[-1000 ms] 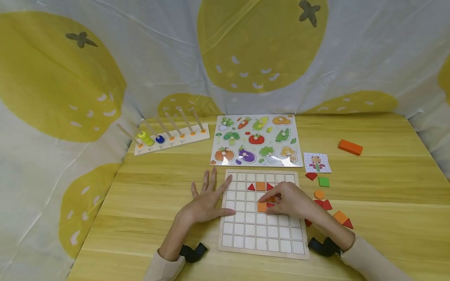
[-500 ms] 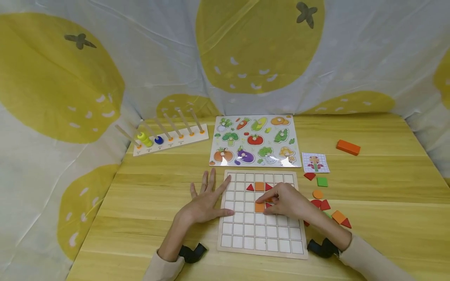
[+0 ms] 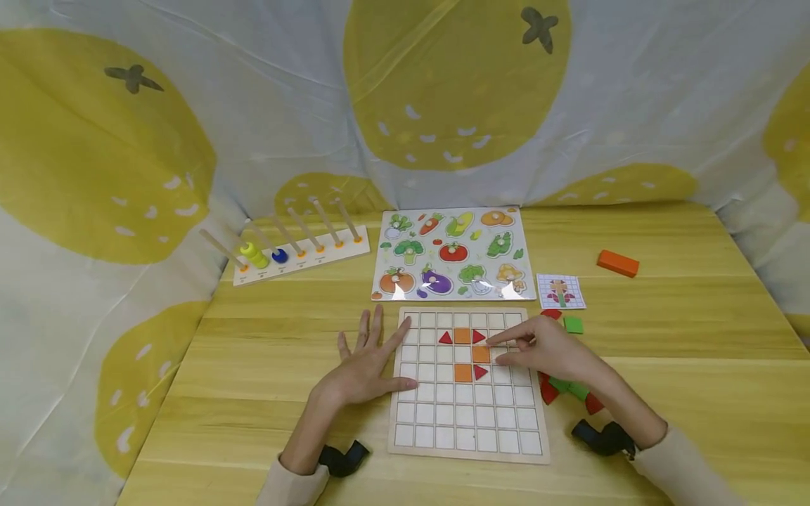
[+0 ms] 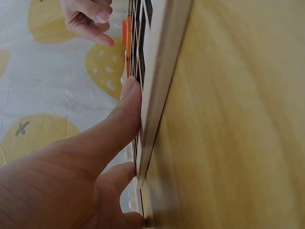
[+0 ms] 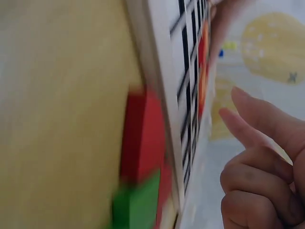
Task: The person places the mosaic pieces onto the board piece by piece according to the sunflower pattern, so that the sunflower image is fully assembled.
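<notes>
A wooden grid board (image 3: pixel 436 434) lies on the table. On it are an orange square tile (image 3: pixel 463 336) between two red triangles, another orange square (image 3: pixel 481 355) lower right of it, and a third orange square (image 3: pixel 463 373) beside a red triangle (image 3: pixel 481 372). My left hand (image 3: pixel 361 376) spreads its fingers along the board's left side, thumb (image 4: pixel 121 112) and index finger at the rim. Over the board's right part, my right hand (image 3: pixel 553 348) holds nothing: thumb and index finger extend with a gap between them, the other fingers (image 5: pixel 252 191) bent.
Red and green tiles (image 3: pixel 573 325) lie right of the board, partly under the right arm. Behind them are a small pattern card (image 3: pixel 562 292) and an orange block (image 3: pixel 618 263). A vegetable knob puzzle (image 3: pixel 453 254) and a peg counting stand (image 3: pixel 304 260) stand toward the back.
My right hand has drawn back to the right from the orange squares and red triangle, which now show uncovered. My left hand stays at the board's edge. The head view has shifted slightly.
</notes>
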Demonstrator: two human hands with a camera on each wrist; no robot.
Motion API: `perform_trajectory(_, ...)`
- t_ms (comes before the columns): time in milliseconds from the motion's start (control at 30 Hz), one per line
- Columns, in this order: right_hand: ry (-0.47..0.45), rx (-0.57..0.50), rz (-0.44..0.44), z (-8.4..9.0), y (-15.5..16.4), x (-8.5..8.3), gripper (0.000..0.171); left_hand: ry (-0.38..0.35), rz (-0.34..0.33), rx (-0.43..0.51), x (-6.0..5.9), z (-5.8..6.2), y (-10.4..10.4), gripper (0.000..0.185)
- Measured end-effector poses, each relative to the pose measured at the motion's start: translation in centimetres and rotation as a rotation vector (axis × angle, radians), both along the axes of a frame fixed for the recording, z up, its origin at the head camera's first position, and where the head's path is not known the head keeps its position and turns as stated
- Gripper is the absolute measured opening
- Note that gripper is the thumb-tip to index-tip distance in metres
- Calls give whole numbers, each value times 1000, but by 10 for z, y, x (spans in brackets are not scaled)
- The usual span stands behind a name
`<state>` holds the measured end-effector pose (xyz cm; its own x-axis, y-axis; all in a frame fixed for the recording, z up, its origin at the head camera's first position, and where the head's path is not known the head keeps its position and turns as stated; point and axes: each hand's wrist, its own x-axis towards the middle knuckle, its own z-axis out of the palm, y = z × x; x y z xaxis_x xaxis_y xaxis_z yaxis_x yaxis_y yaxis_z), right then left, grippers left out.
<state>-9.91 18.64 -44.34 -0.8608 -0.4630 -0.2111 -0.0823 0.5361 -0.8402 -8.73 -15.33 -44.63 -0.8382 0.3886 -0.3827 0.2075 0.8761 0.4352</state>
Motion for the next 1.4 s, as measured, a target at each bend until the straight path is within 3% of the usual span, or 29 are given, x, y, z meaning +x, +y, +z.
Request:
perform_trajectory(300, -35, 44, -65, 3, 76, -17, 32, -7, -4, 8, 0, 0, 0, 99)
perform_trajectory(533, -47, 25, 14, -2, 107, -22, 30, -11, -8, 11, -1, -2, -1, 99)
perform_trajectory(767, -117, -38, 111, -8, 112, -26, 31, -7, -6, 10, -1, -2, -1, 99)
perform_trajectory(1100, -144, -3, 86, -10, 103, -28, 30, -1, -9, 23, 0, -1, -3, 98)
perform_trajectory(1400, -53, 67, 102, -10, 98, -26, 27, -3, -4, 14, 0, -2, -2, 99)
